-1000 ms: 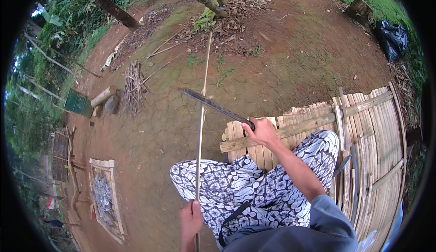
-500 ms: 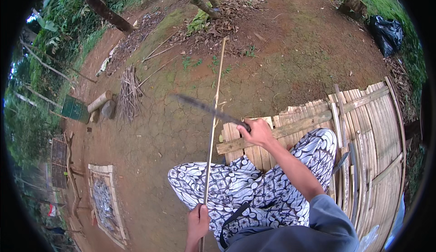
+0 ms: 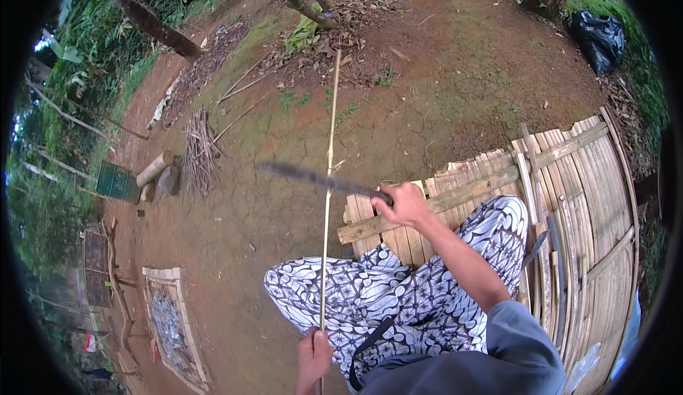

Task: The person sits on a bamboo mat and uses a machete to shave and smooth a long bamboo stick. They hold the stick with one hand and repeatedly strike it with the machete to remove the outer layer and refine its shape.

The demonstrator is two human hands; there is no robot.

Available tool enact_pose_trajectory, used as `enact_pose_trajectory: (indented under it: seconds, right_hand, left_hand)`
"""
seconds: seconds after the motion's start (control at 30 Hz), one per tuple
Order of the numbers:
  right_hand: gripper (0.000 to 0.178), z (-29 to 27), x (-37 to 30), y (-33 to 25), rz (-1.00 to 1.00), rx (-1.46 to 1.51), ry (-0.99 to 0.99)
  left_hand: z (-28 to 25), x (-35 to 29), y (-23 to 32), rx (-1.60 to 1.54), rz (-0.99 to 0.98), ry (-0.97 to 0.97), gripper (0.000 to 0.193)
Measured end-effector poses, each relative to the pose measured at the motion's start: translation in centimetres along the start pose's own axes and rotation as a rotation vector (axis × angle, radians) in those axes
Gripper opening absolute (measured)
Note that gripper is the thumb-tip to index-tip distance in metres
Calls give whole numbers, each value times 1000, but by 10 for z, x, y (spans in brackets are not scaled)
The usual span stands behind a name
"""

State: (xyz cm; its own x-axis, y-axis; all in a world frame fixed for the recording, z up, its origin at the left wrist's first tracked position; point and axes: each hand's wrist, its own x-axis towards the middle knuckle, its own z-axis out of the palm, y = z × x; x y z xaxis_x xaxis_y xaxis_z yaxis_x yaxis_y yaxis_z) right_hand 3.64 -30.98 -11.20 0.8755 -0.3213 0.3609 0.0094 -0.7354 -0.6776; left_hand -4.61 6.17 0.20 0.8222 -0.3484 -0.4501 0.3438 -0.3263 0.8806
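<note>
Clasping a slender pale strip (image 3: 325, 253) in the curled left hand (image 3: 314, 358) and extending it ahead of that hand, while gripping a long dark knife (image 3: 295, 172) by its handle in the curled right hand (image 3: 406, 205), crossing the strip leftward of that hand.

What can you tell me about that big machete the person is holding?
The machete has a long, dark blade that looks like metal, slightly blurred here. The person's right hand closes around its handle, mostly hiding it. The blade points left and slightly upward in the picture, above bare ground, and crosses a thin, pale bamboo strip; whether they touch is unclear. Which side is sharpened is also unclear.
</note>
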Motion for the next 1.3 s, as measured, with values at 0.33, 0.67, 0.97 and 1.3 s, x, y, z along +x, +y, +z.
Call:
enact_pose_trajectory:
  seconds: [0.33,0.67,0.97,1.3]
  right_hand:
    - [52,-10,-20,-45,-644,79,-33]
    - [53,4,-23,-21,-248,73,-7]
    - [55,6,-5,12,-122,80,50]
    - [49,12,-25,-25,-677,110,-35]
  left_hand:
    - [3,23,-1,290,148,-23,35]
    - [-14,10,2,386,150,7,33]
    - [-6,-2,5,175,53,-89,35]
    - [4,14,-2,353,115,-48,32]
